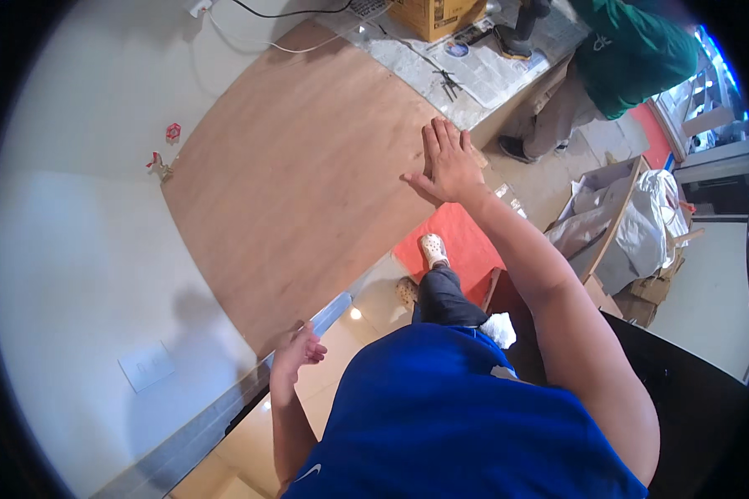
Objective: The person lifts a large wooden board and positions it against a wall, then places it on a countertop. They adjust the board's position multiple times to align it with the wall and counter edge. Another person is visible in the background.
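A large brown plywood board stretches from the white wall out in front of me. My right hand lies on its right edge, fingers stretched out and thumb spread, holding nothing. At the board's near end, close to its corner by the wall, is my left hand. Its fingers are loosely bent and apart, with nothing seen in them. Whether it touches the board's edge, I cannot tell. A grey strip shows along the near edge, beside the left hand.
Newspaper-covered surface with a cardboard box adjoins the board's far end. A person in a green shirt bends there. White sheeting covers items at right. Red floor covering lies under my foot. A wall switch is left.
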